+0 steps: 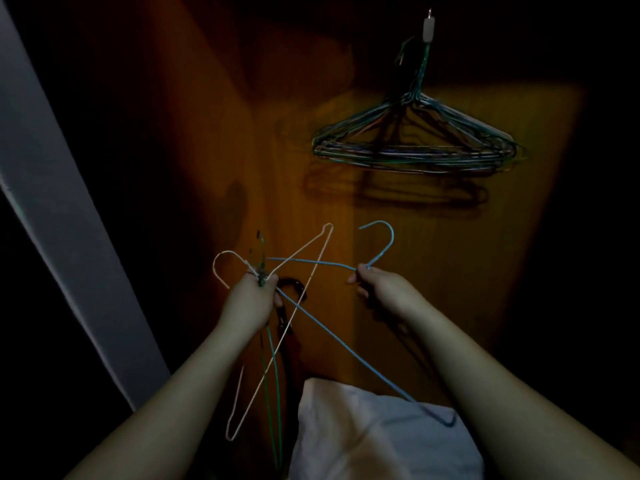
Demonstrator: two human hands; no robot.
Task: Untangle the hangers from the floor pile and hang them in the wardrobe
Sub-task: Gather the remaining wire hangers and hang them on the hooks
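Note:
My left hand grips the necks of a white wire hanger and a green wire hanger, which hang tangled below it. My right hand pinches a blue wire hanger just under its hook, and its wires cross the white one. Several wire hangers hang in a bunch from a hook on the wooden wardrobe wall, up and to the right of both hands.
A pale cloth lies below my arms. A dark curved object sits behind the left hand. A grey panel edge slants down the left side. The surroundings are very dark.

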